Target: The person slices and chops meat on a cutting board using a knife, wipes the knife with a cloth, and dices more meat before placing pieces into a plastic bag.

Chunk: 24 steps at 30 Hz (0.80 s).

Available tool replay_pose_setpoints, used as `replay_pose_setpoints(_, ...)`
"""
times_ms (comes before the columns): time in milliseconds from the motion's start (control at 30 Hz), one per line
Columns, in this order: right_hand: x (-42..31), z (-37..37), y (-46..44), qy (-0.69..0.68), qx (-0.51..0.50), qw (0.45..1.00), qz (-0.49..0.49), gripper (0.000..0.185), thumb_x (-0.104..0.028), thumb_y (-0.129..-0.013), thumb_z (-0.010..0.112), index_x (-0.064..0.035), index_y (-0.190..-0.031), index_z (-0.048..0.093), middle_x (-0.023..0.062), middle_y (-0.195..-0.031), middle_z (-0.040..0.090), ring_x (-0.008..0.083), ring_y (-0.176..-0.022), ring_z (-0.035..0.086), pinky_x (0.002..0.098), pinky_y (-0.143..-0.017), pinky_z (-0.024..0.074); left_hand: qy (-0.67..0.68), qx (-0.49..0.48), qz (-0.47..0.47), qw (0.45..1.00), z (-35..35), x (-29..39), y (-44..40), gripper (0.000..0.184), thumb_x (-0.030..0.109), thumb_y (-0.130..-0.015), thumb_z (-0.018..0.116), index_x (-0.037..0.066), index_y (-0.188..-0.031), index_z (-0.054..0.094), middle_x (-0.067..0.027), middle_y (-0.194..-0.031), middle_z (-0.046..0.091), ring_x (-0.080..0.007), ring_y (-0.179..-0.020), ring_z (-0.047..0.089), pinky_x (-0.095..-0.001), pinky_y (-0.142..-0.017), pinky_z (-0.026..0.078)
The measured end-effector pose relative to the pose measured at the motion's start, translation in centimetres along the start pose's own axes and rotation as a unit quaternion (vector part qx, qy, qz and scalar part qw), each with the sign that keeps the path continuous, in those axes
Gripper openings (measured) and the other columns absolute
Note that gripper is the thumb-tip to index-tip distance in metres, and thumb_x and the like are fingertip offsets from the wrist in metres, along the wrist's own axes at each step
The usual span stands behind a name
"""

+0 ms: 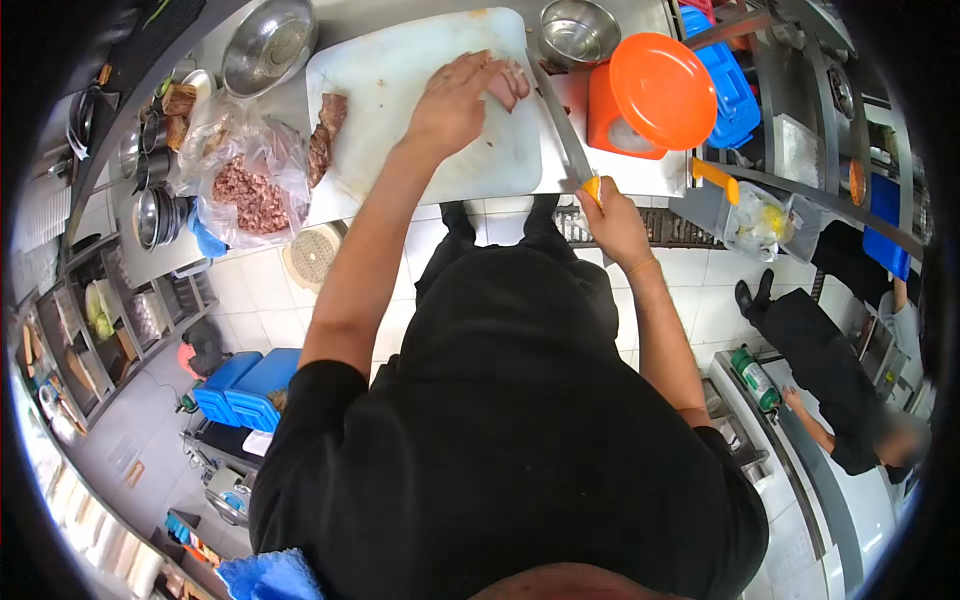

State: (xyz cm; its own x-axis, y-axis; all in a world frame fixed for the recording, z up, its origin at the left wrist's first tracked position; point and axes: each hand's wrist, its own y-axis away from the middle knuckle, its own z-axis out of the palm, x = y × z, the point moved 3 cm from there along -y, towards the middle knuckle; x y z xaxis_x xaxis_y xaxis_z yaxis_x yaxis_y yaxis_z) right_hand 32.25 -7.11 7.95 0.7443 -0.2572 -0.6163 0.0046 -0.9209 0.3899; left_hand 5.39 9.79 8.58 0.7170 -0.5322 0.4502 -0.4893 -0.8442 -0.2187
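Note:
A pale pink piece of meat point(507, 88) lies on the white cutting board point(400, 130), toward its right side. My left hand point(450, 108) reaches over the board, its fingers curved onto the meat and holding it there; the fingers partly hide it. In my right hand point(615, 225), closed round a yellow handle, is a long knife point(565, 130). Its blade points away from me along the right edge of the board, apart from the meat. A darker, browned strip of meat point(327, 135) rests at the board's left edge.
Left of the board are a clear bag of chopped meat point(250, 195) and a metal bowl point(268, 48). Another metal bowl point(580, 32), an orange container point(625, 125) and its round orange lid point(662, 90) stand at right. A co-worker point(830, 380) is at far right.

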Motion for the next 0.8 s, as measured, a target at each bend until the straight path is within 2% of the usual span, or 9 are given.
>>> replay_pose_setpoints(67, 0.7, 0.1, -0.1, -0.008, 0.002, 1.000, 0.006, 0.045, -0.037, -0.106, 0.063, 0.0061, -0.111, 0.053, 0.0340, -0.083, 0.070, 0.0540, -0.085, 0.070, 0.0598, -0.074, 0.0538, -0.050, -0.041, 0.064, 0.996, 2.8, -0.3, -2.2, 0.061, 0.001, -0.090, 0.065, 0.009, -0.150, 0.055, -0.0149, -0.149, 0.060, -0.0361, -0.142, 0.053, -0.0481, -0.120, 0.042)
replay_pose_setpoints(233, 2.0, 0.7, 0.6, -0.012, -0.001, 1.000, -0.004, 0.044, -0.037, -0.105, 0.064, 0.0052, -0.109, 0.054, 0.0336, -0.083, 0.070, 0.0540, -0.082, 0.069, 0.0609, -0.072, 0.0536, 0.009, -0.175, 0.078, 0.981, 6.4, -4.6, -5.3, 0.070, -0.005, -0.084, 0.067, 0.007, -0.151, 0.054, -0.0110, -0.140, 0.068, -0.0331, -0.140, 0.056, -0.0440, -0.119, 0.044)
replay_pose_setpoints(300, 2.1, 0.8, 1.0, -0.010, 0.003, 1.000, -0.007, 0.043, -0.037, -0.105, 0.065, 0.0051, -0.108, 0.054, 0.0335, -0.082, 0.070, 0.0541, -0.081, 0.069, 0.0613, -0.071, 0.0535, 0.016, -0.209, 0.087, 0.974, 5.7, -4.1, -5.4, 0.072, -0.007, -0.083, 0.066, 0.009, -0.153, 0.053, -0.0116, -0.144, 0.064, -0.0332, -0.142, 0.054, -0.0437, -0.120, 0.043)
replay_pose_setpoints(367, 2.0, 0.6, 1.1, -0.005, 0.003, 1.000, -0.010, 0.043, -0.037, -0.105, 0.065, 0.0051, -0.108, 0.055, 0.0335, -0.081, 0.070, 0.0542, -0.081, 0.069, 0.0617, -0.071, 0.0534, -0.015, -0.220, 0.099, 0.970, 4.6, -3.5, -5.8, 0.074, -0.007, -0.084, 0.063, 0.014, -0.154, 0.053, -0.0140, -0.156, 0.054, -0.0345, -0.146, 0.050, -0.0445, -0.122, 0.041)
replay_pose_setpoints(467, 1.9, 0.4, 1.2, -0.002, 0.010, 1.000, -0.006, 0.042, -0.035, -0.104, 0.066, 0.0052, -0.107, 0.055, 0.0335, -0.081, 0.069, 0.0544, -0.081, 0.069, 0.0614, -0.071, 0.0534, -0.048, -0.239, 0.116, 0.963, 3.5, -2.2, -6.9, 0.067, -0.001, -0.086, 0.064, 0.016, -0.151, 0.058, -0.0116, -0.155, 0.056, -0.0332, -0.143, 0.053, -0.0438, -0.121, 0.042)
replay_pose_setpoints(567, 2.6, 0.6, 1.3, -0.031, 0.013, 0.999, -0.016, 0.042, -0.034, -0.104, 0.067, 0.0055, -0.107, 0.055, 0.0333, -0.081, 0.069, 0.0543, -0.082, 0.069, 0.0605, -0.070, 0.0533, -0.099, -0.260, 0.096, 0.956, 2.4, -0.9, -7.3, 0.064, 0.001, -0.084, 0.073, 0.012, -0.146, 0.060, -0.0091, -0.154, 0.058, -0.0314, -0.142, 0.054, -0.0444, -0.121, 0.042)
replay_pose_setpoints(667, 2.7, 0.3, 1.5, -0.036, 0.009, 0.999, 0.000, 0.042, -0.035, -0.105, 0.067, 0.0055, -0.106, 0.054, 0.0332, -0.081, 0.069, 0.0541, -0.082, 0.069, 0.0594, -0.070, 0.0532, -0.100, -0.225, 0.131, 0.960, 2.4, -1.8, -7.4, 0.044, 0.009, -0.090, 0.064, 0.016, -0.133, 0.069, -0.0071, -0.143, 0.063, -0.0322, -0.133, 0.059, -0.0437, -0.116, 0.046)
replay_pose_setpoints(767, 3.1, 0.2, 1.7, -0.031, 0.009, 0.999, -0.004, 0.043, -0.036, -0.105, 0.067, 0.0051, -0.106, 0.054, 0.0330, -0.081, 0.069, 0.0540, -0.082, 0.069, 0.0587, -0.070, 0.0532, -0.085, -0.236, 0.116, 0.961, 2.3, -2.5, -7.3, 0.040, 0.011, -0.088, 0.077, 0.013, -0.127, 0.067, -0.0068, -0.134, 0.066, -0.0320, -0.129, 0.060, -0.0447, -0.111, 0.048)
replay_pose_setpoints(800, 3.0, 0.1, 1.7, -0.034, 0.011, 0.999, -0.009, 0.043, -0.036, -0.105, 0.067, 0.0048, -0.106, 0.054, 0.0329, -0.081, 0.069, 0.0541, -0.082, 0.069, 0.0587, -0.070, 0.0533, -0.094, -0.243, 0.117, 0.958, 2.0, -2.3, -6.9, 0.039, 0.012, -0.088, 0.078, 0.013, -0.125, 0.067, -0.0068, -0.130, 0.066, -0.0315, -0.127, 0.061, -0.0446, -0.110, 0.048)
